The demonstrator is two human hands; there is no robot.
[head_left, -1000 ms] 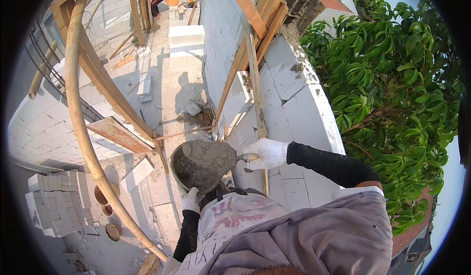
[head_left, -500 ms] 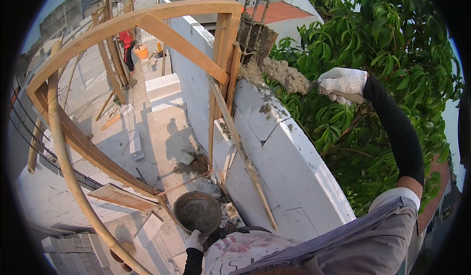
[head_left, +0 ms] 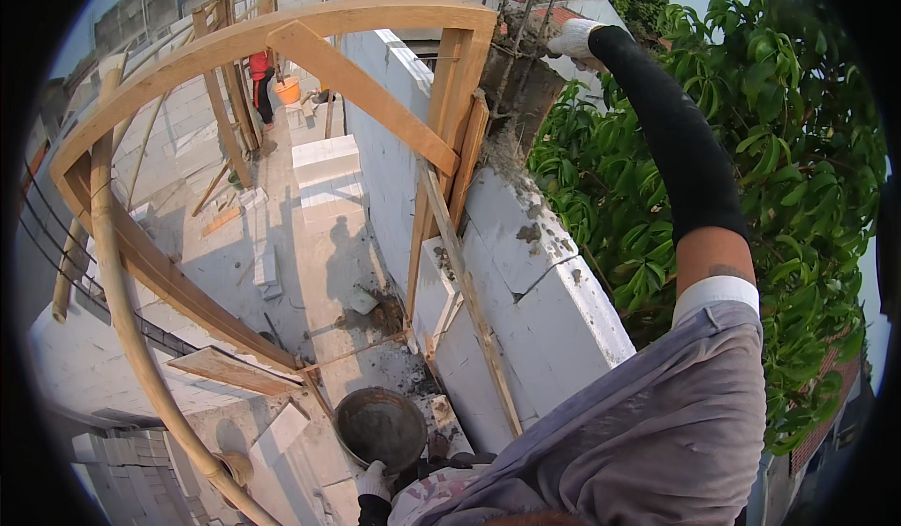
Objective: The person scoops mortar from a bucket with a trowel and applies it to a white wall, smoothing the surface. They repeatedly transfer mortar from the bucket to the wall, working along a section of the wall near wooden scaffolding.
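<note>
At the bottom, my left hand (head_left: 375, 480), in a white knit glove, is closed on the rim of a round dark bucket (head_left: 374, 408) with grey wet mortar inside. My right arm, in a black sleeve, stretches far forward. My gloved right hand (head_left: 574, 40) is closed at the top of a column form, beside steel bars (head_left: 522, 47) and grey mortar. Its trowel is mostly hidden now; the earlier frame shows the handle in that hand. Below the form board (head_left: 527, 90), mortar smears the top of the white block wall (head_left: 535, 244).
A curved timber frame (head_left: 282, 21) arches across the left, with a diagonal brace (head_left: 366, 99) and a bamboo pole (head_left: 131, 329). A wooden prop (head_left: 469, 301) leans on the wall. Leafy branches (head_left: 788, 151) crowd the right. Far back, a person in red (head_left: 260, 76) stands near an orange bucket (head_left: 287, 91).
My right hand has moved forward and left, from beside the wall up to the column top. The mortar load stretched out on the trowel no longer shows. My left hand stays on the bucket.
</note>
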